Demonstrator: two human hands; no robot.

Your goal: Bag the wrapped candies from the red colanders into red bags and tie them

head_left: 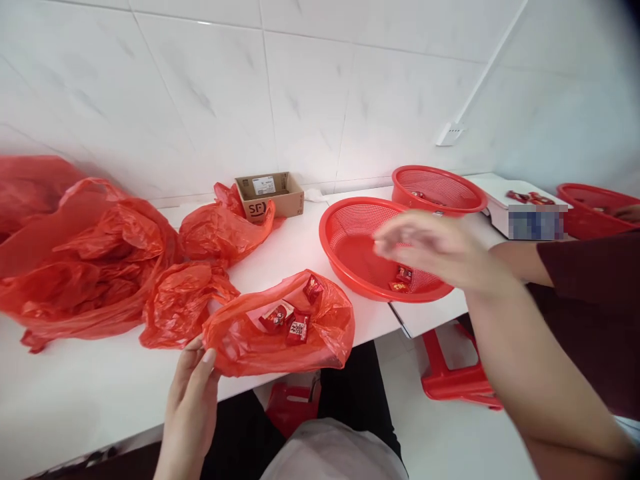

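My left hand (pixel 194 387) pinches the left rim of a thin red plastic bag (pixel 245 347) at the table's front edge. Inside the bag lie several small red packets (pixel 299 329), one of them with a pale printed face. My right hand (pixel 425 243) is over a red plastic basket (pixel 333 257), smeared by motion. Whether its fingers hold anything cannot be made out. Beneath that hand, a few red packets (pixel 404 273) rest at the basket's right side, and the hand hides part of the basket.
Crumpled red bags (pixel 90 267) fill the table's left. An open cardboard box (pixel 283 205) stands by the wall. On the right are another red basket (pixel 435 180), a white scale (pixel 493 193) bearing packets, a co-worker's dark sleeve (pixel 585 293) and a red stool (pixel 450 380).
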